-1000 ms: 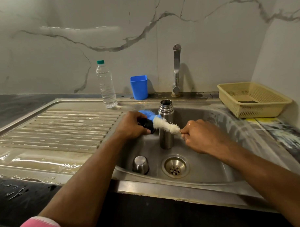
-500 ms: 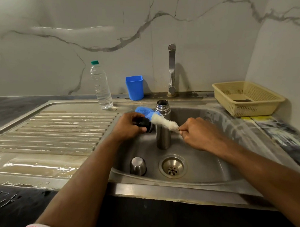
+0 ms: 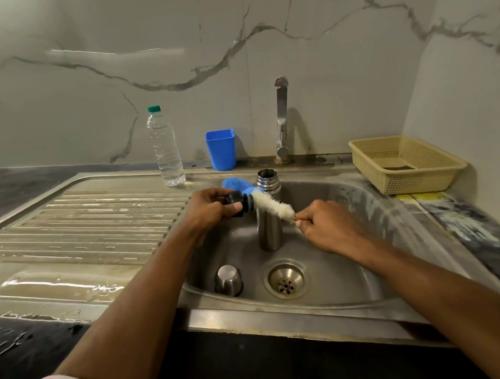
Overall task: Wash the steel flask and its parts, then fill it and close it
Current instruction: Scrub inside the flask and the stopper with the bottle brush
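Though its handle hides inside the right hand [image 3: 328,229], bottle brush [image 3: 272,204] pinched there, stopper [image 3: 239,202] gripped left [image 3: 208,210].

The steel flask [image 3: 269,217] stands upright and uncapped in the sink basin [image 3: 344,259], at 12 o'clock from the drain [image 3: 286,278], its threaded mouth open. Its steel cup lid [image 3: 228,280] sits upside down on the basin floor at 9 o'clock from the drain, apart from the flask. The black stopper [image 3: 239,203], ringed in blue, is gripped in the left hand [image 3: 208,212] in front of the flask's neck. A bottle brush [image 3: 267,203] with white and blue bristles touches the stopper, its handle pinched by the right hand [image 3: 328,227].
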